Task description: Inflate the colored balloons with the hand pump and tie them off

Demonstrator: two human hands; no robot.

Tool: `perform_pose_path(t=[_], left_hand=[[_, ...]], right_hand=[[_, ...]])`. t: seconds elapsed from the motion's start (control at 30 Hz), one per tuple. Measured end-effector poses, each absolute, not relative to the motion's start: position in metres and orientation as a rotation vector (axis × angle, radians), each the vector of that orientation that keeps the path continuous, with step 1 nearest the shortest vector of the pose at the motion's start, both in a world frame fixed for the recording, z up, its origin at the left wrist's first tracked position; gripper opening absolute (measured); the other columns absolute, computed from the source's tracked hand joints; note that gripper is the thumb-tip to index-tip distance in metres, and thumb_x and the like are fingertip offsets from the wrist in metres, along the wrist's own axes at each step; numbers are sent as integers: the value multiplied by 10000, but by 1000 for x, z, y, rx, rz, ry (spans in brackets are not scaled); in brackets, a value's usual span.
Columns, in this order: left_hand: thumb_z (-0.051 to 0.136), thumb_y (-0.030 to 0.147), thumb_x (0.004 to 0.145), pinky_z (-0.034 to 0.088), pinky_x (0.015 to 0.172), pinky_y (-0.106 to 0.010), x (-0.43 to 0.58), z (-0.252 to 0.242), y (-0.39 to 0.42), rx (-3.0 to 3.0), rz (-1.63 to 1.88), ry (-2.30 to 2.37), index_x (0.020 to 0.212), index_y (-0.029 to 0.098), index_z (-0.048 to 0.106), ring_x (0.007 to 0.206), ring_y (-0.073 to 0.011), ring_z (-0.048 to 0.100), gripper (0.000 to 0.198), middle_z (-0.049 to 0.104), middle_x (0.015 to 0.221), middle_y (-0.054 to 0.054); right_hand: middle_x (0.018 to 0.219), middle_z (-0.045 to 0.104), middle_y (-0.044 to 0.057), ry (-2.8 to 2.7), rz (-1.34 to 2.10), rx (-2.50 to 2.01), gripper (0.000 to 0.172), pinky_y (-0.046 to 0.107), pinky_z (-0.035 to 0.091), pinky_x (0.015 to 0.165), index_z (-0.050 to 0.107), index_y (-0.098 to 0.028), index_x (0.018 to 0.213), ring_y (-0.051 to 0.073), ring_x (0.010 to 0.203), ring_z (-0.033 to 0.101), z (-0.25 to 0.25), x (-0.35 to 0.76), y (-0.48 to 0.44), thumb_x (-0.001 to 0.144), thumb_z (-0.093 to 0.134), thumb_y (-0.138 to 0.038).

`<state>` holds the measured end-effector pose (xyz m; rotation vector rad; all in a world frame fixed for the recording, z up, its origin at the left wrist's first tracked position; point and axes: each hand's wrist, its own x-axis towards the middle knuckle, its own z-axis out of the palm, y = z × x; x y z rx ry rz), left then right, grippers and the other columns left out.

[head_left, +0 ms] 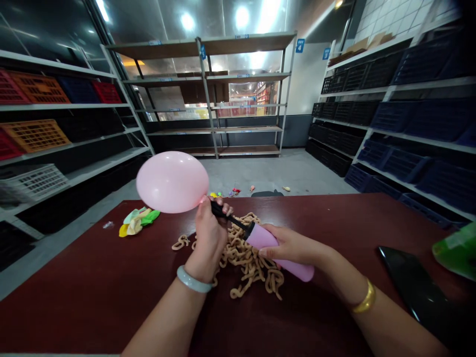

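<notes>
A swollen pink balloon [172, 182] sits on the black end of a hand balloon pump. My left hand [211, 225] is closed around that black end, right by the balloon's neck. The pump's pink barrel [297, 270] slants down to the right, with my right hand [288, 244] wrapped round it. A black rod shows between the two hands. Beneath the pump lies a heap of tan, twisted, rope-like pieces [247, 263], partly hidden by my hands. One small loop [181, 242] of the same stuff lies to the left.
Limp balloons [139, 221] in green, yellow and cream lie at the table's left. A black phone-like slab [412, 282] and a green object [457, 250] are at the right. Shelves with crates [37, 135] line both sides. Small coloured bits [236, 191] lie beyond the table [334, 218].
</notes>
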<state>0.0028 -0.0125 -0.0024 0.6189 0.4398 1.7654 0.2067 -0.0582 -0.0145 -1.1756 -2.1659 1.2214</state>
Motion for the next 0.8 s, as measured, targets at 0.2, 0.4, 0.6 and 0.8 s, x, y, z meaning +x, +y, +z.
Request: perform_pose_path(t=[0.2,0.4,0.6,0.8], left_hand=[[583,262,877,367,485,-223,-46,11,10,576,1914,488,781,193,465,497,-99,450,167,490,651,15],[601,258,860,346,477,-211,-42,6,11,570,1927,477,790,196,461,496,-89,432,168,480,650,23],[658,341,839,392,530,-225,7,-13,-8,565,1787,458,815,207,461,539,-93,458,240,495,692,20],[651,341,845,423,579,-228,47,-19,-39,553,1683,473,834,219,442,583,-97,488,242,499,730,21]], right_hand=[[1164,670,56,-2241,1249,-1201,571,332,499,823,533,-227,1326,239,981,632,-7,215,-60,805,681,-408],[1136,677,53,-2252,1301,-1175,552,318,501,811,561,-203,1275,232,971,634,-8,222,-58,795,693,-440],[1096,679,58,-2233,1252,-1150,534,302,501,779,562,-189,1243,218,930,631,-16,222,-52,805,690,-466],[1064,668,43,-2166,1186,-1091,543,303,492,772,543,-192,1265,204,891,612,-22,213,-51,807,690,-445]])
